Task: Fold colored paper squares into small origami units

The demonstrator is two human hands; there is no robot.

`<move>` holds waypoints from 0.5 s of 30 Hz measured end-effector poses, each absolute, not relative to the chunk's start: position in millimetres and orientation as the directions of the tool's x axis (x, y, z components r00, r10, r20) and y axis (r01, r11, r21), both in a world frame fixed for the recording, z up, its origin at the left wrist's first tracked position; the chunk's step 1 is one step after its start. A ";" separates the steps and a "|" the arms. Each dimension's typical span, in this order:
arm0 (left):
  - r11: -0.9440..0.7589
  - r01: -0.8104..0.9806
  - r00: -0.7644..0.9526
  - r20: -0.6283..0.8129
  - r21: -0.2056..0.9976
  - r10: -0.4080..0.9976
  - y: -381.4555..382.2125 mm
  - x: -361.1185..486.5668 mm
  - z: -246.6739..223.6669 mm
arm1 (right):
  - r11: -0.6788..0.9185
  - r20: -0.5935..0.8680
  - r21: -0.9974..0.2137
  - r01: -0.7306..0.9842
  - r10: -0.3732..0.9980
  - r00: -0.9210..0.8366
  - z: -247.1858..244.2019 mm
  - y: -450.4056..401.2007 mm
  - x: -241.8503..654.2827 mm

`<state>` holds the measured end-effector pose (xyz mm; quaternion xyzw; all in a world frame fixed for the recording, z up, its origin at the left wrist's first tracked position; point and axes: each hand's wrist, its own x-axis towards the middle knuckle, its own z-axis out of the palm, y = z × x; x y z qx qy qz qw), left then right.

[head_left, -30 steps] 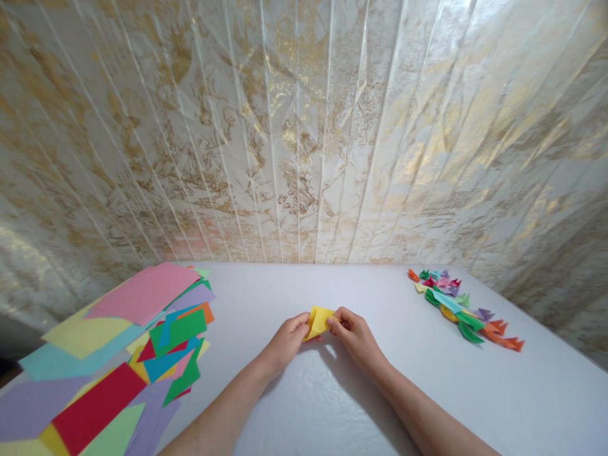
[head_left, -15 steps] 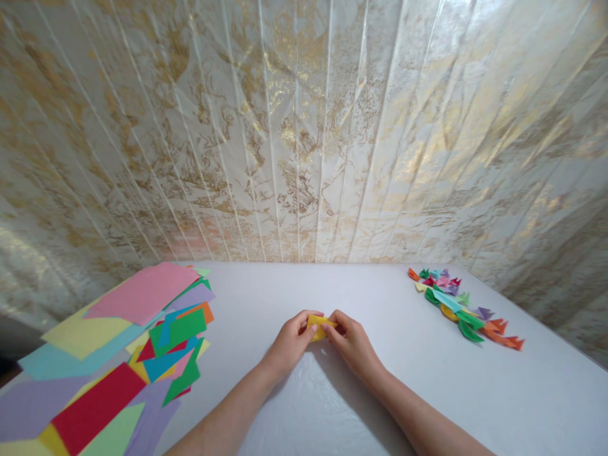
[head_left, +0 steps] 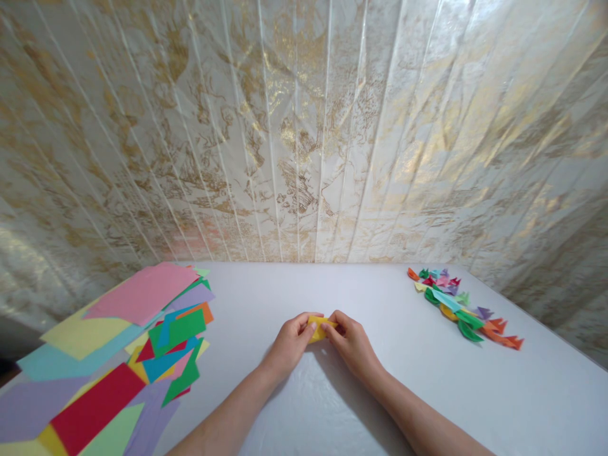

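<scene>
A small piece of folded yellow paper (head_left: 317,329) is held between my two hands above the middle of the white table. My left hand (head_left: 295,335) pinches its left side, with the thumb on the near face and the fingers behind. On the right side my right hand (head_left: 349,339) grips it the same way, thumb and fingers closed. The fingers cover both ends of the paper, so its full shape is hidden.
Coloured paper sheets, with a red sheet (head_left: 97,408) and a pink sheet (head_left: 145,291) among them, overlap on the left of the table (head_left: 266,291). Several small folded paper figures (head_left: 470,326) lie at the right. A gold-patterned curtain (head_left: 304,158) hangs behind.
Both hands keep their pinch on the yellow paper in nearly the same place. Only the left fingers appear to have shifted very slightly.
</scene>
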<state>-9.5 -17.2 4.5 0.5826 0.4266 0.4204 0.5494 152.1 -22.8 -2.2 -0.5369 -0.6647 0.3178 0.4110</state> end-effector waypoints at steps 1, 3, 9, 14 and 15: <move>-0.035 0.036 0.283 0.023 0.999 0.959 -16.9 -9.4 3.9 | 0.221 0.204 -0.864 0.453 0.975 -0.086 -2.0 -22.8 152.1; -0.038 0.036 0.281 0.027 0.999 0.959 -16.3 -9.3 2.6 | 0.218 0.201 -0.865 0.452 0.976 -0.085 -1.8 -22.8 152.0; -0.040 0.046 0.277 0.026 0.998 0.960 -16.7 -9.4 3.0 | 0.218 0.204 -0.861 0.460 0.976 -0.081 -1.8 -23.1 151.6; -0.053 0.044 0.269 0.040 0.998 0.962 -16.7 -9.3 2.4 | 0.216 0.204 -0.862 0.458 0.976 -0.076 -1.5 -23.4 150.9; -0.061 0.043 0.264 0.047 0.997 0.963 -16.3 -9.2 1.7 | 0.217 0.206 -0.862 0.459 0.976 -0.074 -2.1 -23.2 150.8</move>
